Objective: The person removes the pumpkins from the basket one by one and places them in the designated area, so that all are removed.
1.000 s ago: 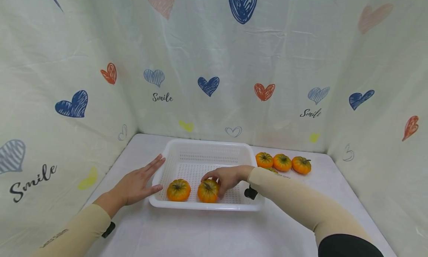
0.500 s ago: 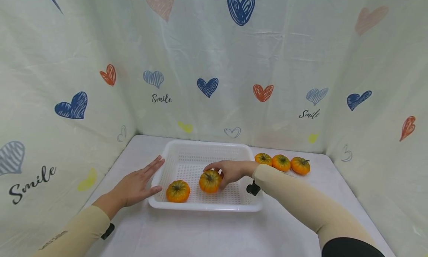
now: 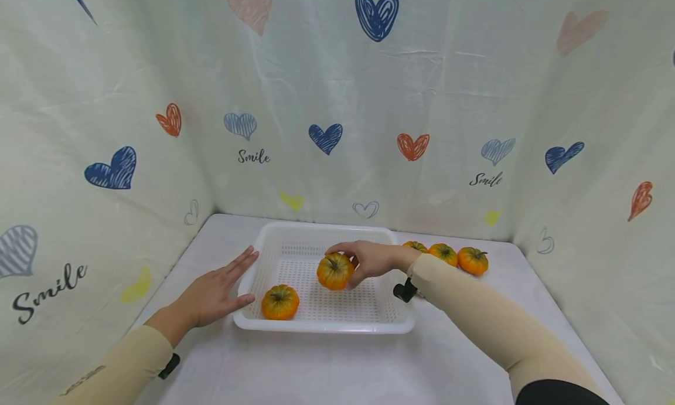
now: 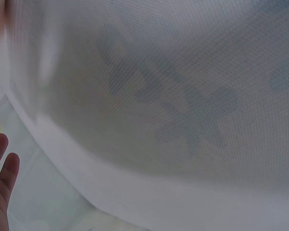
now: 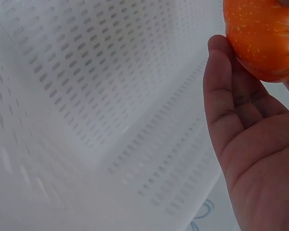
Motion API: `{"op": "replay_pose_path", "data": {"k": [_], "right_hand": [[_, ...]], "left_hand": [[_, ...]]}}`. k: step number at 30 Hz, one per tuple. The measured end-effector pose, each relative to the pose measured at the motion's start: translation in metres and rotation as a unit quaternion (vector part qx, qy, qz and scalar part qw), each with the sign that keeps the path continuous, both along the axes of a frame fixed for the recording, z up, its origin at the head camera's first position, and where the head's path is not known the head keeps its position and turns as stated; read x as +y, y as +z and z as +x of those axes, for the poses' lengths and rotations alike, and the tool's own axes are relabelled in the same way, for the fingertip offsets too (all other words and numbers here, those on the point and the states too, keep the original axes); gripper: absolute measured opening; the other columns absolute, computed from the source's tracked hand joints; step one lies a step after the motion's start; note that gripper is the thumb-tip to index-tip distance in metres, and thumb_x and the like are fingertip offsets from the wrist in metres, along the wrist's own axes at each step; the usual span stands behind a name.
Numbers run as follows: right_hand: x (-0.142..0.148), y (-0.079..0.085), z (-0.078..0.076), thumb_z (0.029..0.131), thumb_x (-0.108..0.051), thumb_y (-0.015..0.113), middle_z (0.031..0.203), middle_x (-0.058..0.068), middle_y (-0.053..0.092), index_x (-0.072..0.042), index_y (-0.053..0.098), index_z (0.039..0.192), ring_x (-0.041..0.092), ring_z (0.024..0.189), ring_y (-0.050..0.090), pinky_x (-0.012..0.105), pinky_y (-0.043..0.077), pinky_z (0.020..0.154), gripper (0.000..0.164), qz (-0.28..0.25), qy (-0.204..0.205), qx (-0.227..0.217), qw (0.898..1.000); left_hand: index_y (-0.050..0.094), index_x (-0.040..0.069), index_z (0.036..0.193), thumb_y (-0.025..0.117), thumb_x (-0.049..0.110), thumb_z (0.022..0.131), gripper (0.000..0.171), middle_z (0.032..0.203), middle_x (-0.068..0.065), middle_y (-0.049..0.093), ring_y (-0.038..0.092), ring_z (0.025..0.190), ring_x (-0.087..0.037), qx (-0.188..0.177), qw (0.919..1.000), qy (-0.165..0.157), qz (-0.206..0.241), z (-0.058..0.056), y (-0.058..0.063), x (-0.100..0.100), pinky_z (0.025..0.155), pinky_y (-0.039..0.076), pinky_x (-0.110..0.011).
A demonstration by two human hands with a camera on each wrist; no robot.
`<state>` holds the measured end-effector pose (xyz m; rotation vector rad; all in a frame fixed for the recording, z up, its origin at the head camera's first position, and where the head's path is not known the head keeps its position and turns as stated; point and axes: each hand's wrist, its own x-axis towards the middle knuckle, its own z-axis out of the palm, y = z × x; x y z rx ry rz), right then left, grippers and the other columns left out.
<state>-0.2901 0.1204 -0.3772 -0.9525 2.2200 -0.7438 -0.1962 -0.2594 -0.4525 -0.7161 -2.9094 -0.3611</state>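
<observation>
My right hand [image 3: 369, 259] grips a small orange pumpkin [image 3: 335, 271] over the middle of a white perforated plastic basket [image 3: 321, 327]. In the right wrist view the fingers curl round the same pumpkin [image 5: 262, 41], above the basket's slotted floor and walls. A second pumpkin [image 3: 280, 302] sits in the basket's near left corner. My left hand [image 3: 213, 293] lies along the basket's left side, fingers straight, fingertips right at the rim. In the left wrist view only part of that hand [image 4: 1, 187] shows at the edge, with straight fingers.
Several more pumpkins stand in a row on the white-covered table [image 3: 316, 370] right of the basket; the rightmost pumpkin [image 3: 472, 261] shows whole, while my right sleeve [image 3: 474, 317] partly hides others. A heart-printed curtain [image 3: 369, 100] encloses the table at the back and both sides.
My right hand has lifted the pumpkin from the basket's near side and carried it up, back and slightly right. My left hand has stayed at the basket's left rim.
</observation>
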Motion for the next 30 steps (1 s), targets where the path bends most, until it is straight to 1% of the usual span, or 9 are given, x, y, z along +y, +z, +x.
{"op": "replay_pose_path", "data": {"k": [6, 10, 14, 21, 25, 30], "right_hand": [[0.011, 0.01, 0.001, 0.081, -0.014, 0.083, 0.127, -0.002, 0.056, -0.026, 0.046, 0.146, 0.026, 0.11, 0.057, 0.032, 0.053, 0.089, 0.076, -0.027, -0.017, 0.006, 0.999], [0.02, 0.016, 0.001, 0.082, -0.013, 0.083, 0.128, 0.001, 0.056, -0.024, 0.045, 0.148, 0.026, 0.11, 0.057, 0.033, 0.055, 0.087, 0.077, -0.045, -0.038, -0.001, 0.998], [0.031, 0.023, 0.003, 0.082, -0.011, 0.082, 0.129, 0.004, 0.056, -0.021, 0.043, 0.15, 0.025, 0.109, 0.059, 0.034, 0.056, 0.085, 0.079, -0.064, -0.05, -0.005, 0.997], [0.051, 0.03, 0.007, 0.083, -0.009, 0.08, 0.132, 0.006, 0.055, -0.02, 0.038, 0.152, 0.026, 0.111, 0.058, 0.035, 0.056, 0.087, 0.081, -0.094, -0.063, -0.001, 0.994], [0.063, 0.035, 0.011, 0.083, -0.008, 0.08, 0.131, 0.006, 0.055, -0.023, 0.037, 0.152, 0.026, 0.11, 0.059, 0.036, 0.056, 0.088, 0.083, -0.098, -0.085, 0.005, 0.991], [0.081, 0.04, 0.016, 0.084, -0.009, 0.079, 0.132, 0.008, 0.056, -0.019, 0.035, 0.154, 0.028, 0.109, 0.06, 0.037, 0.055, 0.088, 0.084, -0.108, -0.097, 0.026, 0.989]], "left_hand": [[0.019, 0.02, 0.161, 0.058, 0.053, 0.094, 0.084, 0.166, -0.007, 0.017, 0.052, 0.128, -0.038, 0.003, 1.0, -0.002, 0.002, 0.001, 0.0, 0.0, 0.094, 0.046, -0.064], [0.02, 0.019, 0.16, 0.058, 0.052, 0.094, 0.084, 0.166, -0.007, 0.017, 0.051, 0.129, -0.039, 0.001, 1.0, -0.004, 0.003, 0.002, 0.001, 0.0, 0.094, 0.046, -0.064], [0.02, 0.019, 0.16, 0.058, 0.052, 0.094, 0.084, 0.166, -0.007, 0.017, 0.05, 0.13, -0.039, 0.0, 1.0, -0.004, 0.004, 0.003, 0.002, 0.0, 0.093, 0.046, -0.064], [0.018, 0.021, 0.161, 0.057, 0.053, 0.094, 0.084, 0.166, -0.006, 0.016, 0.051, 0.13, -0.039, 0.001, 1.0, -0.001, 0.0, 0.003, 0.002, 0.0, 0.093, 0.046, -0.064], [0.018, 0.021, 0.161, 0.057, 0.053, 0.094, 0.084, 0.166, -0.006, 0.017, 0.051, 0.129, -0.039, 0.001, 1.0, -0.002, 0.002, 0.003, 0.003, 0.0, 0.093, 0.047, -0.064], [0.018, 0.021, 0.161, 0.057, 0.053, 0.094, 0.084, 0.166, -0.006, 0.016, 0.05, 0.13, -0.039, -0.001, 1.0, -0.002, 0.003, 0.003, 0.003, 0.001, 0.093, 0.047, -0.063]]}}
